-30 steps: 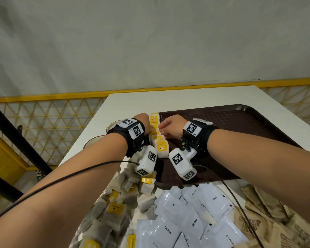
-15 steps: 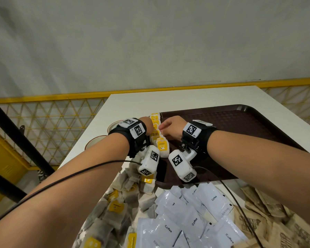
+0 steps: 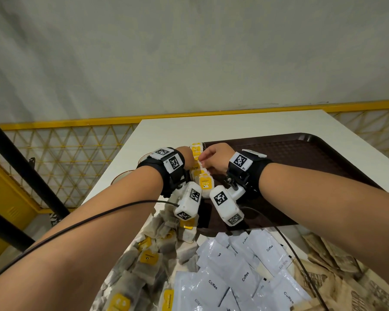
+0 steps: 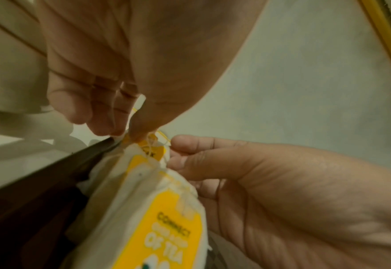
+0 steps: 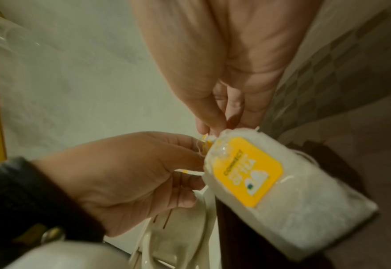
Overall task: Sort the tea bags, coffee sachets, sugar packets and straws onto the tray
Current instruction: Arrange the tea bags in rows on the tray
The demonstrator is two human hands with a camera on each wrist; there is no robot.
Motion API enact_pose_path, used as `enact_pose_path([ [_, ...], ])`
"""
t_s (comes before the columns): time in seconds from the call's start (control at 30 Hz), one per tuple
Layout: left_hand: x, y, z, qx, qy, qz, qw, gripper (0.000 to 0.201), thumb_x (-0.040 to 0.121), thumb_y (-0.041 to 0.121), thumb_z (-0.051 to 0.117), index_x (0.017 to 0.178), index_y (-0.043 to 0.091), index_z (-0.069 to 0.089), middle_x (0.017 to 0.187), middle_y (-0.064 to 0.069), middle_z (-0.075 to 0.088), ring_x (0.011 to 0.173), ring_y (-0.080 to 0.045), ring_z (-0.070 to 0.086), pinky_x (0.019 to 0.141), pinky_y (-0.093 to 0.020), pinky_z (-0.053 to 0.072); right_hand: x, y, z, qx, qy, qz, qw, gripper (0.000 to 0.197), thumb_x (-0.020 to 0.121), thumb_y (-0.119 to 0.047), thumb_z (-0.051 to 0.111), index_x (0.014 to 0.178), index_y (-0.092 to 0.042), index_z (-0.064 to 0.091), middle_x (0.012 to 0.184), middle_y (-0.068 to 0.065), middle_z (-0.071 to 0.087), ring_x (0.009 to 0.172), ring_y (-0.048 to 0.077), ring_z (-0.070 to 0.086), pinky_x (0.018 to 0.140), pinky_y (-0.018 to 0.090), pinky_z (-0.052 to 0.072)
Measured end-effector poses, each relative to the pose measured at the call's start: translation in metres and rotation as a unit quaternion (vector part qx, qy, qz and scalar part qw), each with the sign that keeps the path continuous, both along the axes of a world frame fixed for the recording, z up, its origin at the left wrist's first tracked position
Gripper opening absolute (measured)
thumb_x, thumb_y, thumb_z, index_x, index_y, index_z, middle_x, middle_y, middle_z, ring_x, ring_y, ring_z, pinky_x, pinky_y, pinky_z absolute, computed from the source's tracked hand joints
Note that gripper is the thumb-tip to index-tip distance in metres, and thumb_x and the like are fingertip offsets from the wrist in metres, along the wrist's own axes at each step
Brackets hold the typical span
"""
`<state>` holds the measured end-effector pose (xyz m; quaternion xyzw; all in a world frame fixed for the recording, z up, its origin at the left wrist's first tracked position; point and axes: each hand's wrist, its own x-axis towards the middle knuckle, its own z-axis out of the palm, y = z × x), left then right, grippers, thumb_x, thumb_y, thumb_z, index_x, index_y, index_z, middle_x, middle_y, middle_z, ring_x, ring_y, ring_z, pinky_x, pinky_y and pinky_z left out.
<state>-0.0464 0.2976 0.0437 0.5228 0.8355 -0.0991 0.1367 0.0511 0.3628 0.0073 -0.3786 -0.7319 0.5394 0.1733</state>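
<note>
A row of tea bags [image 3: 204, 182] with yellow tags lies along the left edge of the brown tray [image 3: 301, 158]. Both hands meet over that row. My left hand [image 3: 187, 156] pinches a yellow tag and its string between thumb and fingers [image 4: 111, 116]. My right hand [image 3: 204, 157] pinches the top of a white tea bag [image 5: 281, 191], thumb against fingers [image 5: 212, 116]. That same tea bag [image 4: 166, 227] hangs close under the left wrist. The two hands' fingertips almost touch. Whether they hold one tea bag or two is unclear.
Near me lie a loose heap of tea bags [image 3: 157, 254], white coffee sachets [image 3: 234, 277] and brown sugar packets [image 3: 328, 274]. White cups [image 3: 121, 176] stand left of the tray on the white table [image 3: 211, 129]. A yellow mesh railing [image 3: 65, 158] lies beyond the table's left edge.
Both hands have stayed at the tea bag row. The left hand has crept slightly right, toward the right hand.
</note>
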Motion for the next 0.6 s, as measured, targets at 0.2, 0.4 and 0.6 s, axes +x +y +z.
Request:
enact_pose_path([
  [0.2,-0.0028,-0.0048,0.0057,0.049,-0.045,-0.009,0.998,0.049,0.095,-0.005,0.04,0.141,0.013,0.042,0.145,-0.009,0.04,0.126,-0.026,0.048,0.094,-0.028,0.042,0.0018,0.0012,0.0018,-0.011,0.008,0.001,1.0,0.028,0.082,0.015,0.059,0.071,-0.011,0.063,0.081,0.01,0.063,0.066,0.019,0.059,0.062,0.027,0.053],
  [0.4,-0.001,-0.0062,0.0091,0.04,-0.035,-0.015,0.998,0.049,0.096,-0.004,0.04,0.142,0.01,0.04,0.141,-0.012,0.046,0.125,-0.027,0.05,0.096,-0.029,0.042,0.0024,-0.001,0.0041,0.031,-0.008,0.025,0.999,0.03,0.079,0.015,0.06,0.071,-0.013,0.062,0.076,0.004,0.063,0.071,0.017,0.06,0.062,0.022,0.05],
  [0.6,-0.0033,-0.0045,0.0062,0.051,-0.036,0.0,0.998,0.035,0.097,0.003,0.044,0.131,0.002,0.052,0.131,-0.015,0.056,0.119,-0.027,0.055,0.092,-0.027,0.045,0.0035,-0.0021,0.004,0.036,-0.024,0.008,0.999,0.029,0.079,0.013,0.062,0.07,-0.015,0.063,0.078,0.006,0.064,0.081,0.023,0.062,0.073,0.032,0.055],
])
